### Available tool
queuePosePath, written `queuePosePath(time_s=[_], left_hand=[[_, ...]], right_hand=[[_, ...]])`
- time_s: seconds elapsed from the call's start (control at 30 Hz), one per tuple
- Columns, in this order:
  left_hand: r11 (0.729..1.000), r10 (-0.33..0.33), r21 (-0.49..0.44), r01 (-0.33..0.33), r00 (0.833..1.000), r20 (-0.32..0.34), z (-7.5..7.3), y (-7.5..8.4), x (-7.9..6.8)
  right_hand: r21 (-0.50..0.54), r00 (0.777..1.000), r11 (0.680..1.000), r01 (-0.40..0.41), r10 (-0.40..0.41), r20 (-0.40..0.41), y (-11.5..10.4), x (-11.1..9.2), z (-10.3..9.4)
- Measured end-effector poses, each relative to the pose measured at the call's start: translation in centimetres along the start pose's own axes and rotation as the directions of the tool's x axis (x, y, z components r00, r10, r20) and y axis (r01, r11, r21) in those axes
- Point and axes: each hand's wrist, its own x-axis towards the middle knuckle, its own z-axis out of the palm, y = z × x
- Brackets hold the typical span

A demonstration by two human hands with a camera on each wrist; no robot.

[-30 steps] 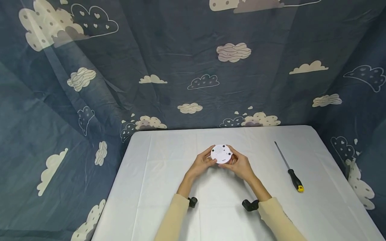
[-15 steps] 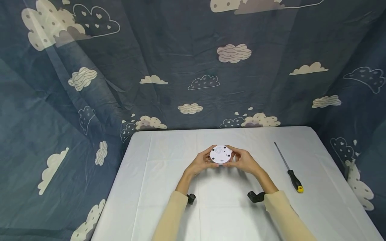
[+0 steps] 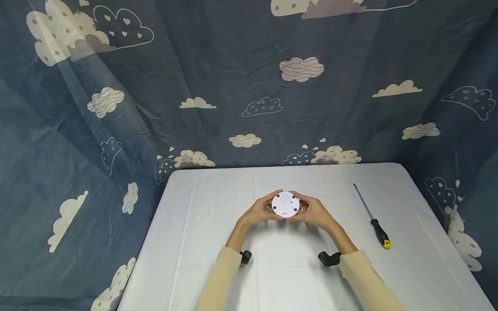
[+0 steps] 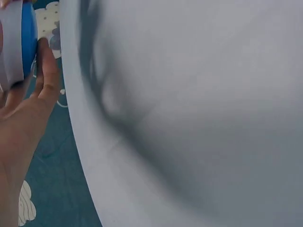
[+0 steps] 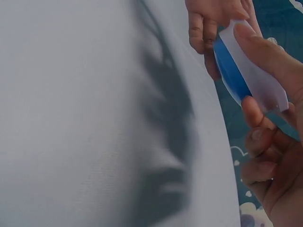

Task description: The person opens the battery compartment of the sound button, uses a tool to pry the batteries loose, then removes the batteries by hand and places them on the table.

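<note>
A round white device (image 3: 285, 204) with a patch of small holes, several dark dots and a small slot faces the head camera. Both hands hold it up over the table, one at each side. My left hand (image 3: 257, 212) grips its left edge, fingers at the top and thumb below. On the opposite edge, my right hand (image 3: 315, 212) pinches it in the same way. In the right wrist view the white shell (image 5: 258, 78) is seen side-on, with a blue part (image 5: 231, 68) on its far side. The left wrist view cuts off most of the device (image 4: 12, 47).
A screwdriver (image 3: 372, 218) with a black and yellow handle lies on the right of the white-covered table (image 3: 218, 190). Dark blue cloth (image 3: 218, 65) with a cloud print hangs behind and at both sides. A black wrist mount (image 3: 329, 258) sits at the right sleeve.
The device has turned a little in the hands and tilted to face the head camera more, ending slightly lower in view. The right wrist has swung outward to the right, and the thumbs have shifted along the edge.
</note>
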Motion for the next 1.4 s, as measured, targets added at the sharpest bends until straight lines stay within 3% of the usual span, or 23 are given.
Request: queuePosePath(time_s=[0.27, 0.43, 0.7, 1.0, 1.17, 1.3, 1.4], left_hand=[[0.999, 0.013, -0.036, -0.018, 0.991, -0.132, 1.7, -1.4, -0.3], [0.996, 0.018, 0.086, -0.002, 0.983, -0.185, 2.1, -2.1, -0.1], [0.963, 0.062, 0.268, 0.009, 0.966, -0.252, 2.4, -2.9, 0.5], [0.895, 0.007, 0.423, 0.14, 0.945, -0.326, 2.9, -2.5, 0.6], [0.887, 0.008, 0.438, 0.146, 0.943, -0.332, 3.0, -2.4, 0.9], [0.891, 0.034, 0.437, 0.121, 0.943, -0.33, 3.1, -2.4, 1.1], [0.897, 0.051, 0.431, 0.098, 0.945, -0.322, 3.1, -2.5, 1.0]], right_hand=[[-0.144, 0.996, 0.989, -0.016, 0.003, -0.089, 0.6, -0.3, 0.6], [-0.23, 0.994, 0.972, -0.048, 0.025, -0.103, 1.3, -0.3, 1.4], [-0.283, 0.995, 0.958, -0.055, 0.028, -0.098, 1.6, 0.0, 1.8], [-0.352, 0.997, 0.932, -0.082, 0.074, -0.036, 1.3, 0.3, 1.6], [-0.431, 1.0, 0.902, -0.02, 0.012, -0.023, 0.7, 0.1, 1.1], [-0.485, 0.991, 0.871, 0.079, -0.123, -0.059, 0.5, 0.1, 1.1], [-0.542, 0.975, 0.826, 0.157, -0.218, -0.05, 0.6, 0.3, 1.5]])
